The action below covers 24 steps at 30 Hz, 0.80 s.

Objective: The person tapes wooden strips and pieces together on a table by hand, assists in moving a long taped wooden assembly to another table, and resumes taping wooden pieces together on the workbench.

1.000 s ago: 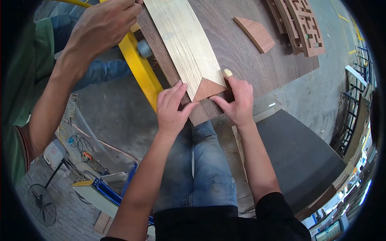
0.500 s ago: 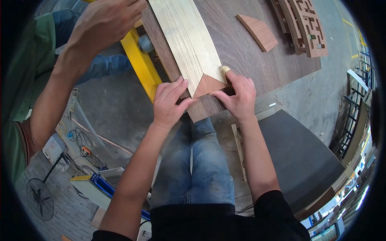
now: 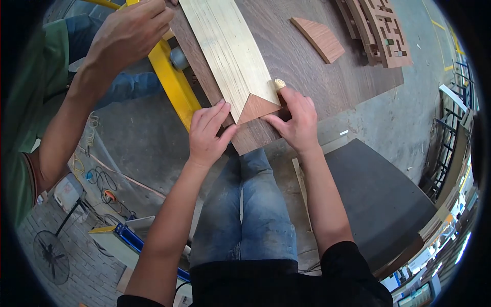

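A long pale wooden strip (image 3: 225, 46) lies on a brown wood-grain board (image 3: 255, 140). A reddish-brown triangular wood piece (image 3: 257, 108) fits in the V-shaped notch at the strip's near end. My left hand (image 3: 207, 134) grips the strip's near left corner, fingers along its side and thumb by the tip. My right hand (image 3: 297, 120) holds the near right corner, its thumb at the triangle's near edge and a finger with a pale cover against the strip's right side. Fingertip contact underneath is hidden.
At left, another person's hand (image 3: 130, 33) hovers near the strip's far part. A brown wood offcut (image 3: 318, 40) and slotted wooden pieces (image 3: 386, 36) lie on the board. A yellow frame (image 3: 176, 84) runs along the left, and a dark panel (image 3: 378, 199) stands at lower right.
The whole scene has shifted slightly left in view. My hands keep their places at the strip's end; the other person's hand is slightly lower against the strip.
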{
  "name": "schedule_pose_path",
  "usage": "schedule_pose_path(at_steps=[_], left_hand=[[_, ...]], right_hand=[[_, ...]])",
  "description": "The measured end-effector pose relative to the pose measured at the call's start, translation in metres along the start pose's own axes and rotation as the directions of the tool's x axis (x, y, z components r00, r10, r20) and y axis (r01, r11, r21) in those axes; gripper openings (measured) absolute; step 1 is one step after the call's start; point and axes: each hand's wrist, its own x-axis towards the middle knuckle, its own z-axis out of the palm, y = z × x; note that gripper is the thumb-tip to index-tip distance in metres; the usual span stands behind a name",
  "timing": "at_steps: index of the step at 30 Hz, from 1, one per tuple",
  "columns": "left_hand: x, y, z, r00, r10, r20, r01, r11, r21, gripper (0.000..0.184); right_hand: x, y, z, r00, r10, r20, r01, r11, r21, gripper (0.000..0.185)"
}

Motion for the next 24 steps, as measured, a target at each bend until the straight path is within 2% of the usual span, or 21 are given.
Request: schedule_pose_path(at_steps=[2, 4, 8, 10, 15, 19, 24], left_hand=[[0.0, 0.004, 0.001, 0.999, -0.013, -0.043, 0.014, 1.0, 0.014, 0.062], [-0.001, 0.006, 0.0, 0.999, -0.029, -0.034, 0.029, 1.0, -0.001, 0.062], [-0.001, 0.007, 0.0, 0.999, -0.049, -0.025, 0.048, 0.999, -0.013, 0.063], [-0.002, 0.009, 0.0, 0.998, -0.057, -0.022, 0.057, 0.998, -0.009, 0.063], [-0.002, 0.016, 0.003, 0.996, -0.082, -0.042, 0.082, 0.997, 0.003, 0.062], [-0.005, 0.026, 0.008, 0.989, -0.127, -0.078, 0.134, 0.988, 0.079, 0.054], [-0.006, 0.031, 0.013, 0.982, -0.139, -0.126, 0.15, 0.986, 0.076, 0.047]], right_hand=[[-0.002, 0.002, -0.004, 1.0, 0.019, 0.018, -0.02, 0.998, 0.054, 0.074], [-0.006, 0.0, -0.009, 0.994, 0.097, 0.057, -0.102, 0.99, 0.096, 0.063], [-0.013, 0.004, -0.005, 0.996, 0.094, -0.004, -0.093, 0.988, 0.122, 0.061], [-0.012, 0.002, -0.004, 0.989, 0.147, -0.013, -0.144, 0.978, 0.148, 0.056], [-0.011, 0.0, 0.0, 0.989, 0.127, -0.08, -0.114, 0.983, 0.146, 0.05], [-0.012, -0.002, 0.001, 0.984, 0.138, -0.115, -0.121, 0.981, 0.149, 0.047], [-0.012, -0.002, 0.002, 0.989, 0.102, -0.105, -0.088, 0.987, 0.133, 0.051]])
